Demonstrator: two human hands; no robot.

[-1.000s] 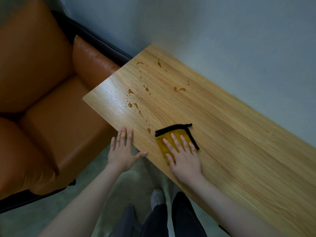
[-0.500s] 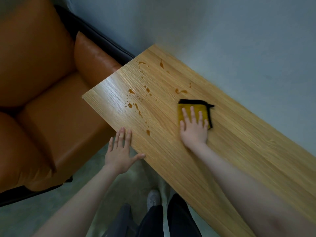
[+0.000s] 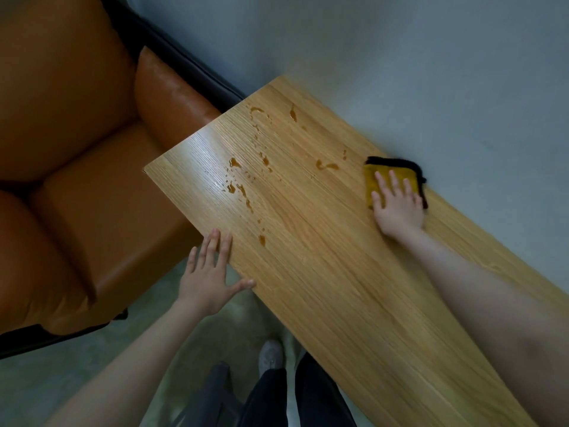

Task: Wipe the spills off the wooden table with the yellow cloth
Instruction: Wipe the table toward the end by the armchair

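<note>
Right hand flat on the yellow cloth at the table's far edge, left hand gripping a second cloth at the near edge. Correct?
Not quite. The head view shows the left hand open and holding nothing at the wooden table's near edge. The right hand does lie flat on the yellow cloth at the far edge.

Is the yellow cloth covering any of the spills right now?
No. The yellow cloth lies under the right hand at the table's far edge, with the nearest visible spill just left of it, uncovered.

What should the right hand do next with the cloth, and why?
Probably slide the yellow cloth left along the wooden table onto the nearest spill. The right hand presses it flat at the far edge, on dry wood, and the brown puddles lie unwiped to its left.
</note>
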